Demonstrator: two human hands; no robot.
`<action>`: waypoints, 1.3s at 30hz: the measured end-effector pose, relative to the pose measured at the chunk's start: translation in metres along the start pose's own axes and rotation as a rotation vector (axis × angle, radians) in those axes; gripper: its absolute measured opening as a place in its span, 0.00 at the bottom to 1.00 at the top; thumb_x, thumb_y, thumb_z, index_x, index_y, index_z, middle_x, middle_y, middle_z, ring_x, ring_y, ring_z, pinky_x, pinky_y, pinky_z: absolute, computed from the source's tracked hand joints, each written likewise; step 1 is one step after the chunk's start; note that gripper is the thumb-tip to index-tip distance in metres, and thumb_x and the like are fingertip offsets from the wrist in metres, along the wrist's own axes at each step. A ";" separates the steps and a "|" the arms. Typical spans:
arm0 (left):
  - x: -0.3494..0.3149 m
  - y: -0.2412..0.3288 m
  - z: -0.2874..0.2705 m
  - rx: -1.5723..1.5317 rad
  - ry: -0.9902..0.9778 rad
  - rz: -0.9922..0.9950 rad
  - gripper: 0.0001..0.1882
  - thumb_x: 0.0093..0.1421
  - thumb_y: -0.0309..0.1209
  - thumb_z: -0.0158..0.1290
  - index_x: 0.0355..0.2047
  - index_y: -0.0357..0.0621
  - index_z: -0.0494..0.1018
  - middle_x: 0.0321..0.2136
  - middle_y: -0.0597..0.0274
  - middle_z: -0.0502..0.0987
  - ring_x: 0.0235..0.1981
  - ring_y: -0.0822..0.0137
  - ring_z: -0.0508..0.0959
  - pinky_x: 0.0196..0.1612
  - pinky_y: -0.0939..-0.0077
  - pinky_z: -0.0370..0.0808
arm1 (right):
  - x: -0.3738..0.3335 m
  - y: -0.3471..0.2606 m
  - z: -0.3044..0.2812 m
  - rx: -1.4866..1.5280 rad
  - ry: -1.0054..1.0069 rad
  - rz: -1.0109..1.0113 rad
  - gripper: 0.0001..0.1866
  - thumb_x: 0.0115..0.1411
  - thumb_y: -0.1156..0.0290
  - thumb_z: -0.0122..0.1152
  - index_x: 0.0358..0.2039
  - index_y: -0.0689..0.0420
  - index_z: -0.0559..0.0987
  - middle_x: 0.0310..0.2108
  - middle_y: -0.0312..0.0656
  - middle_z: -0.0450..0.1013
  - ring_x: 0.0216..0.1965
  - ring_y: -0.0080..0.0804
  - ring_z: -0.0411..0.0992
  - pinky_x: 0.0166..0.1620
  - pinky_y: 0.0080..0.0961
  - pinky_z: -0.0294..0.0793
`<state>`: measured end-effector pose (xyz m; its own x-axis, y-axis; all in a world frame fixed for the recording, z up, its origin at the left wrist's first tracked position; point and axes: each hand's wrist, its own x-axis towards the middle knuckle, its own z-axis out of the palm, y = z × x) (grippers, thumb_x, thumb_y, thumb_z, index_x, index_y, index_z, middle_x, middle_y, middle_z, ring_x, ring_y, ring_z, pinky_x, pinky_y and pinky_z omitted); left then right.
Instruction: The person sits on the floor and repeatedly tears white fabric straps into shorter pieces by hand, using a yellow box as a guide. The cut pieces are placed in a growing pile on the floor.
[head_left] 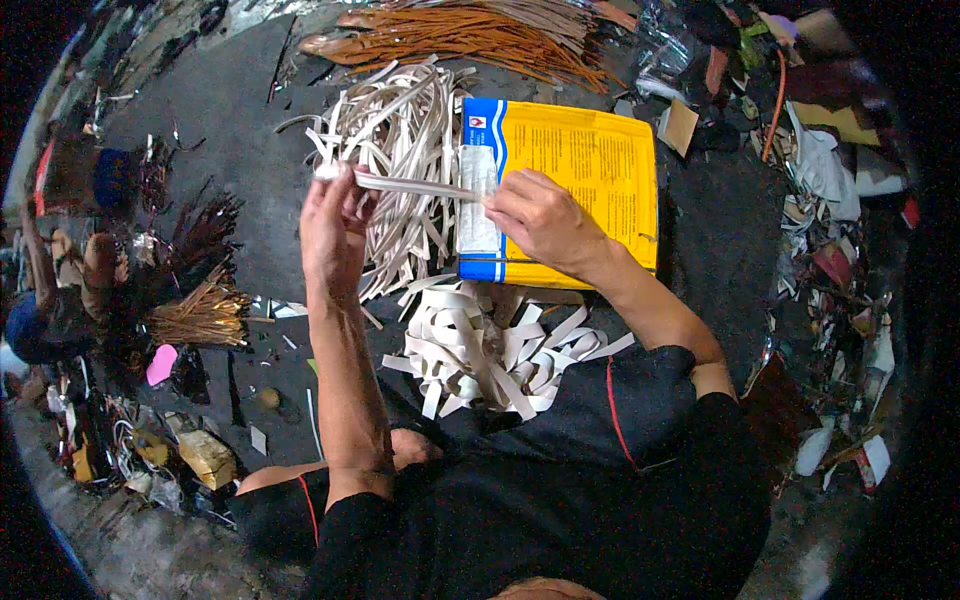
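A narrow whitish strip [420,186] is stretched nearly level between my two hands. Its left end is pinched in the fingers of my left hand [335,220], above a heap of thin white strips [405,130]. My right hand [545,215] has its fingers closed on the other end, over a yellow and blue rectangular tin [585,150] lying flat. A pale, worn rectangular patch [477,235] shows on the tin's blue side, under the strip. Nearer to me, against my dark trousers, lies a pile of wider, curled white strips [480,350].
Long brown strips [470,38] lie bundled at the far side. Dark and copper-coloured bundles [205,310] and a pink piece [161,365] lie at left. Mixed scraps [830,250] cover the right side, with an orange cord [776,110] farther back.
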<state>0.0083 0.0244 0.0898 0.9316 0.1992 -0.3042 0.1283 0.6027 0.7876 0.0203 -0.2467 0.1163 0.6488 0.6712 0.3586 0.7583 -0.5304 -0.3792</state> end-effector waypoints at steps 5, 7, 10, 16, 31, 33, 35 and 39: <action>-0.009 0.064 0.065 0.090 -0.338 0.153 0.18 0.65 0.32 0.50 0.52 0.37 0.68 0.34 0.66 0.76 0.32 0.79 0.74 0.36 0.85 0.70 | -0.020 -0.003 -0.030 0.075 0.085 0.164 0.05 0.54 0.73 0.62 0.29 0.62 0.78 0.28 0.45 0.72 0.33 0.41 0.72 0.37 0.34 0.72; 0.007 0.064 0.068 0.184 -0.469 0.123 0.19 0.65 0.34 0.50 0.53 0.36 0.68 0.32 0.67 0.76 0.30 0.80 0.73 0.35 0.86 0.69 | -0.028 -0.001 -0.038 0.110 0.127 0.226 0.06 0.56 0.72 0.62 0.30 0.62 0.79 0.28 0.45 0.73 0.33 0.41 0.73 0.37 0.32 0.72; 0.037 0.020 0.021 0.819 -0.126 0.212 0.23 0.64 0.38 0.51 0.52 0.33 0.69 0.35 0.59 0.78 0.36 0.72 0.76 0.41 0.80 0.71 | -0.042 0.008 -0.036 0.102 0.152 0.294 0.06 0.55 0.73 0.62 0.30 0.62 0.79 0.29 0.45 0.73 0.33 0.40 0.73 0.37 0.32 0.72; -0.022 -0.028 0.062 0.809 -0.277 0.164 0.18 0.64 0.41 0.50 0.41 0.36 0.74 0.29 0.63 0.77 0.29 0.76 0.72 0.35 0.82 0.68 | -0.063 0.016 -0.030 0.050 0.247 0.292 0.07 0.55 0.71 0.62 0.30 0.62 0.79 0.29 0.45 0.72 0.32 0.43 0.72 0.36 0.33 0.72; -0.028 -0.050 0.059 0.598 -0.253 0.061 0.20 0.67 0.46 0.46 0.22 0.48 0.66 0.18 0.77 0.60 0.19 0.82 0.55 0.22 0.83 0.52 | -0.171 -0.036 0.083 0.468 -0.469 0.397 0.23 0.55 0.50 0.62 0.24 0.62 0.78 0.23 0.51 0.73 0.27 0.52 0.73 0.33 0.42 0.72; -0.036 -0.048 0.067 0.562 -0.233 0.025 0.19 0.67 0.44 0.47 0.22 0.48 0.66 0.18 0.77 0.61 0.19 0.82 0.56 0.22 0.84 0.53 | -0.177 -0.034 0.111 0.466 -0.537 0.635 0.28 0.52 0.45 0.62 0.25 0.63 0.78 0.24 0.52 0.73 0.28 0.54 0.74 0.34 0.42 0.72; -0.041 -0.035 0.050 0.546 -0.201 0.056 0.18 0.66 0.43 0.47 0.22 0.49 0.66 0.18 0.77 0.62 0.19 0.83 0.57 0.22 0.84 0.53 | -0.140 -0.058 0.117 0.467 -0.481 0.617 0.27 0.52 0.46 0.61 0.31 0.62 0.75 0.23 0.53 0.73 0.26 0.53 0.73 0.34 0.40 0.72; -0.051 -0.038 0.070 0.706 -0.351 -0.095 0.19 0.65 0.45 0.48 0.23 0.45 0.69 0.18 0.75 0.64 0.20 0.81 0.60 0.22 0.84 0.56 | -0.163 -0.045 0.149 0.478 -0.347 0.480 0.17 0.58 0.54 0.52 0.31 0.58 0.71 0.24 0.49 0.72 0.27 0.48 0.71 0.33 0.40 0.70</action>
<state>-0.0202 -0.0628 0.1131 0.9434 -0.1547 -0.2932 0.2888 -0.0505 0.9560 -0.1289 -0.2549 -0.0522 0.7826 0.5902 -0.1979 0.2364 -0.5759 -0.7826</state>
